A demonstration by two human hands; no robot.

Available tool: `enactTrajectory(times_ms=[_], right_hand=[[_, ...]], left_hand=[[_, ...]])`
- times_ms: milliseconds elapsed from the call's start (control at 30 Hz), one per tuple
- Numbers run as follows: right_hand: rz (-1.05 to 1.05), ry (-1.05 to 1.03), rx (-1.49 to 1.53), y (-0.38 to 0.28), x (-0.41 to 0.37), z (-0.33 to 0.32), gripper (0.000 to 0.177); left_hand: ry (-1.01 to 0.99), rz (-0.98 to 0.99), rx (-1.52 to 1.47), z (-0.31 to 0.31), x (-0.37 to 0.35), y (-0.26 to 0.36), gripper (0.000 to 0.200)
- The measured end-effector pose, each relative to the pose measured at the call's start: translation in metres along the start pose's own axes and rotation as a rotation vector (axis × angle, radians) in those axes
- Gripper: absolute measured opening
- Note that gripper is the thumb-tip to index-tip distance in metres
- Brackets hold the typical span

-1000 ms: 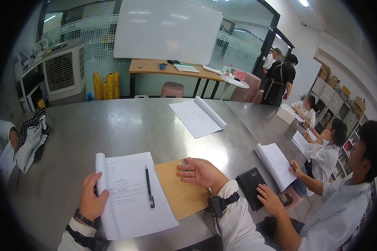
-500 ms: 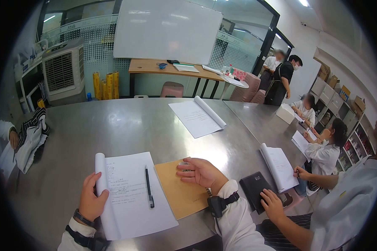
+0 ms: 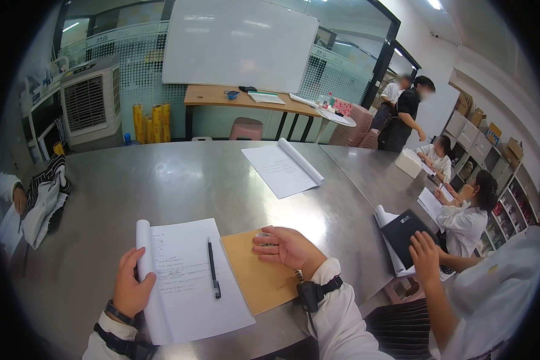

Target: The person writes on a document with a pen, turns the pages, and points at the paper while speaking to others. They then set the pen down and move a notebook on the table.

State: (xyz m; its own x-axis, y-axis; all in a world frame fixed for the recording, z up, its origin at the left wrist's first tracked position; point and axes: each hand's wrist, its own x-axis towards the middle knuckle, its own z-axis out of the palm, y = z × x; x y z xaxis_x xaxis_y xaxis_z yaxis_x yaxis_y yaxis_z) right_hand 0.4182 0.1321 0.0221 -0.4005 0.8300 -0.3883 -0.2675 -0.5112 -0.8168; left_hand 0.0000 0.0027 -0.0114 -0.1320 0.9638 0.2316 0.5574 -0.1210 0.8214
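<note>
A writing pad with handwritten lines lies before me, its used pages rolled over along the left side. My left hand grips this roll, thumb on top and fingers around the outer side. Across the pad's right half rests a black pen, touched by neither hand. A tan notebook lies partly tucked against the pad's right edge. Over its upper right corner is my right hand, palm turned partly up, fingers stretched out and holding nothing. A small clear object behind those fingers is mostly hidden.
Another rolled-back pad lies farther up the metal table. At right, a neighbour's hand is by a black folder above papers. Striped cloth lies at left. A white box stands farther back.
The neighbour on the right has lifted the black folder from the table edge onto their papers. A standing person in the back has shifted slightly. My hands, pad and pen stay put.
</note>
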Motion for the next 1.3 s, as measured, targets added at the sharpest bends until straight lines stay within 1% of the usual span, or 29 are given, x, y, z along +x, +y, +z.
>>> enactTrajectory(times_ms=[200,300,400,600,900,1000,1100,1300], right_hand=[[-0.003,0.002,-0.002,0.0003,-0.0001,0.0004,0.045],[-0.001,0.019,0.010,-0.0010,-0.0024,0.0045,0.032],[-0.005,0.007,-0.008,0.0004,-0.0002,0.0008,0.044],[0.000,0.019,0.002,0.0005,0.0010,0.0003,0.039],[0.001,0.014,0.008,0.0000,0.0006,0.0004,0.039],[-0.005,0.021,0.006,-0.0001,-0.0012,0.0032,0.035],[-0.002,0.020,0.002,0.0013,0.0016,-0.0003,0.040],[-0.004,0.023,-0.002,0.0017,0.0018,-0.0005,0.040]], left_hand=[[-0.001,-0.012,-0.003,0.0001,0.0000,0.0013,0.064],[-0.005,-0.013,0.002,0.0000,0.0000,0.0017,0.063],[-0.004,-0.003,-0.006,0.0002,-0.0003,0.0011,0.063],[-0.008,-0.008,0.004,-0.0006,0.0003,0.0022,0.063],[-0.002,-0.016,0.016,0.0004,0.0002,0.0003,0.063],[-0.005,-0.015,0.013,0.0002,0.0001,0.0004,0.063],[-0.005,-0.023,-0.001,0.0003,0.0002,0.0016,0.063],[-0.009,-0.019,0.003,-0.0001,0.0002,0.0030,0.063]])
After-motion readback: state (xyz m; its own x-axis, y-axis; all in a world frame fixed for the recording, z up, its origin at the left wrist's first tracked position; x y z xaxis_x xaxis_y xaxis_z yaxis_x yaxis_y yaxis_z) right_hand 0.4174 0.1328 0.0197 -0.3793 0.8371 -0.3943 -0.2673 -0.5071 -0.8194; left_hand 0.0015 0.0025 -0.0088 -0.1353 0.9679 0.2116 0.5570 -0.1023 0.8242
